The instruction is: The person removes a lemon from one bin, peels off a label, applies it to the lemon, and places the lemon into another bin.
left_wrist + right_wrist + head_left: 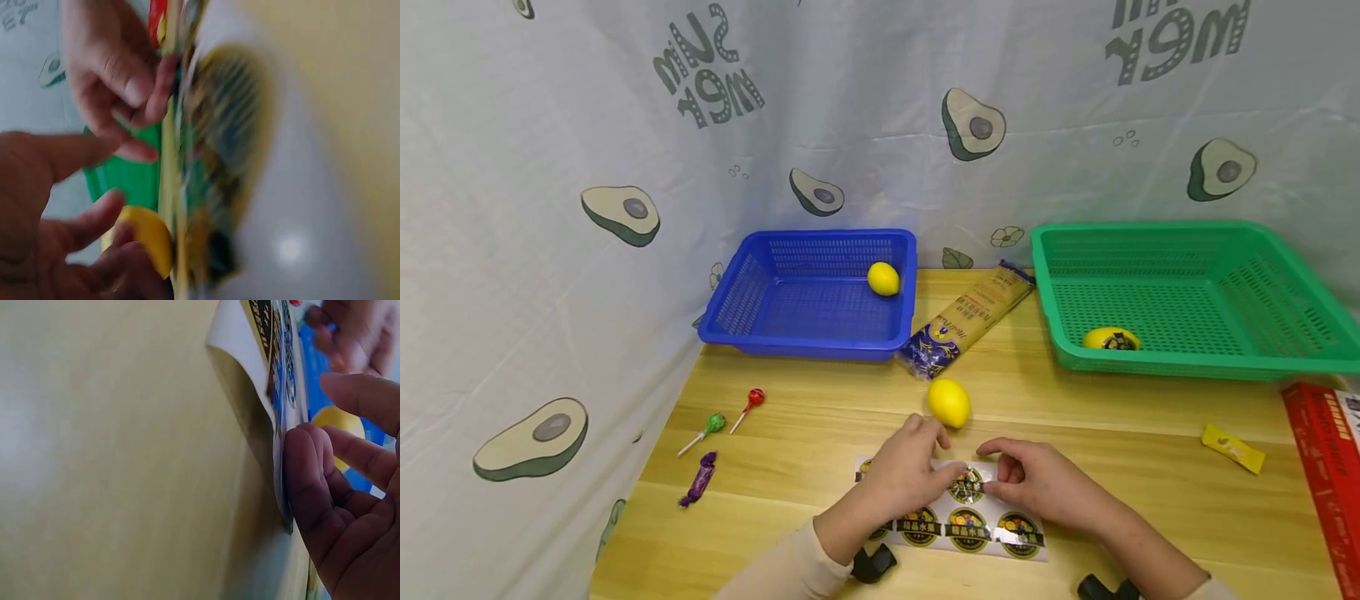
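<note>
A white sheet of round black-and-gold stickers [919, 527] lies on the table. My left hand [904, 471] hovers over its upper part with fingers loosely bent and thumb near a round sticker [967, 487]. At the sheet's right side is my right hand [1037, 479], its lower fingers touching the sheet and another finger stretched out apart. Neither hand visibly grips anything. In the right wrist view the sheet's edge [240, 347] curls up from the tabletop. Just beyond the left fingertips rests a plain yellow lemon [949, 403].
A blue basket [808, 343] holds one lemon [883, 279]; a green basket [1172, 364] holds a lemon with a sticker [1111, 338]. Between them lies a noodle packet [970, 321]. Lollipops [713, 423] and a purple candy [700, 479] are left; a yellow packet [1232, 450] and red box [1330, 475] right.
</note>
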The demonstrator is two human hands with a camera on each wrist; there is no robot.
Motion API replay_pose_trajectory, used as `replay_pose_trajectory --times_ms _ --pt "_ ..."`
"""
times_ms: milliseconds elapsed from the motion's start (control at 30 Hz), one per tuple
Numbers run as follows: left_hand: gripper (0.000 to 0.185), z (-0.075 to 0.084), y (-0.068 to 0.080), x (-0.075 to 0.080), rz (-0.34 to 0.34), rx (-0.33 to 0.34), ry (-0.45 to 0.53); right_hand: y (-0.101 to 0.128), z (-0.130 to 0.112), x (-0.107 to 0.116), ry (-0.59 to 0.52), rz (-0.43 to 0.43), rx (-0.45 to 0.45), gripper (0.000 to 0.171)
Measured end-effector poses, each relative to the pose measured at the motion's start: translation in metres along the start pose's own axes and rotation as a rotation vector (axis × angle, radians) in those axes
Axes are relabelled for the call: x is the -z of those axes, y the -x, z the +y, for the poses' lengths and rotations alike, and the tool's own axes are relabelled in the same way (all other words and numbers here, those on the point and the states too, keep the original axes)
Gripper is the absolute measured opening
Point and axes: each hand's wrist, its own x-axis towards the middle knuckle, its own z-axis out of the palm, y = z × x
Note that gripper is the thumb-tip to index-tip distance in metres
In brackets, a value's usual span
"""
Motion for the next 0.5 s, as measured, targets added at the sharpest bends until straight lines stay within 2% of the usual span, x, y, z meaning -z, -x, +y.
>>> replay_pose_trajectory --times_ms 67,167,333,500 --pt "0.042 0.001 0.003 -0.005 -0.084 -0.014 -0.043 -0.001 0.0 0.002 0.009 0.0 -0.005 0.042" --pt "0.054 -0.002 0.002 -0.011 -0.151 -0.04 -0.085 -0.002 0.001 0.004 0.023 0.004 -0.013 0.042" --pt "0.061 -0.009 -0.006 -0.012 -0.166 -0.087 -0.051 -0.003 0.0 0.008 0.036 -0.009 -0.023 0.044" --pt "0.064 -0.012 -0.011 -0.012 -0.171 -0.076 -0.019 -0.006 0.0 0.007 0.047 -0.014 -0.034 0.045"
